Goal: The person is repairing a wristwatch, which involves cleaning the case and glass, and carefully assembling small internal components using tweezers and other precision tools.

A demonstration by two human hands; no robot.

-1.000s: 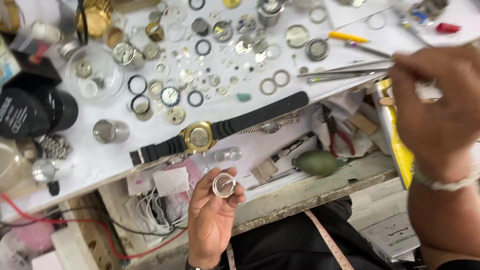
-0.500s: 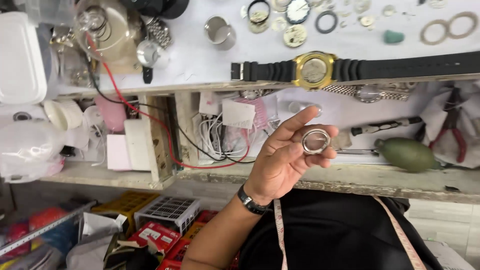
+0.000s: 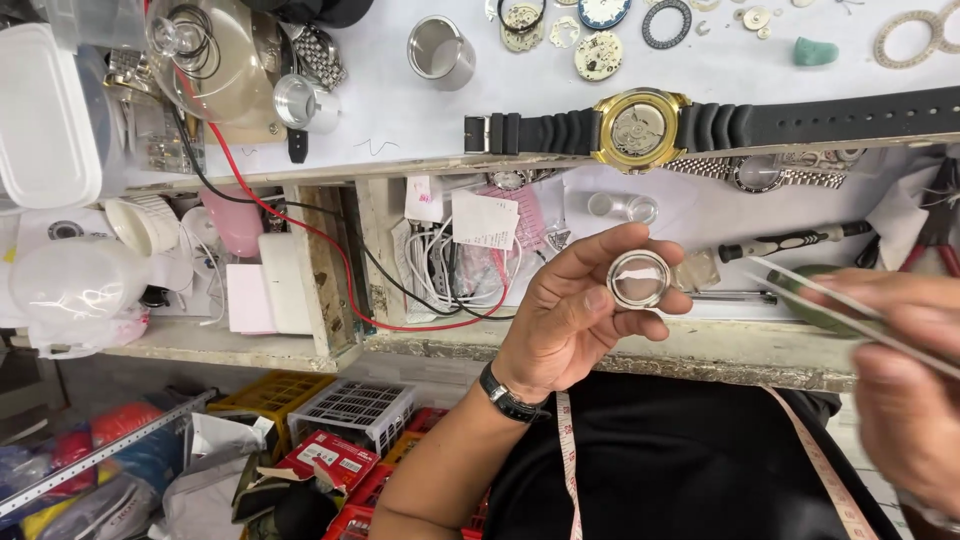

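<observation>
Left hand (image 3: 565,320) is up in front of me, fingers (image 3: 610,255) clamped on a small round ring with a clear crystal (image 3: 638,279), thumb under, index over the top. It sits in the air below the table (image 3: 400,130) edge, above the open drawer.

Right hand (image 3: 900,370) is at the frame's right edge, blurred, fingers pinched together on a pair of tweezers (image 3: 800,285). Tips point toward the ring but are apart from it, not touching.

Progress, as I judge it: the gold watch (image 3: 640,128) on its black rubber strap lies face down on the table, back open with the movement showing. So the case is open and the ring is out and in hand. Nothing is seated back in the case yet; the fitting or cleaning of the ring looks like the step left (can't tell which from here).

Versus half a second ago: the ring was held the same way in the left hand, roughly the same spot. The right hand and tweezers weren't in view then; now they've come in from the right. View has shifted a bit, watch sits further right of where it was.

Other clutter: steel cup (image 3: 440,50) on the table, loose dials and rings up top, red cable (image 3: 300,225) running down into the drawer, steel bracelet watch (image 3: 770,172) just below the gold one.
</observation>
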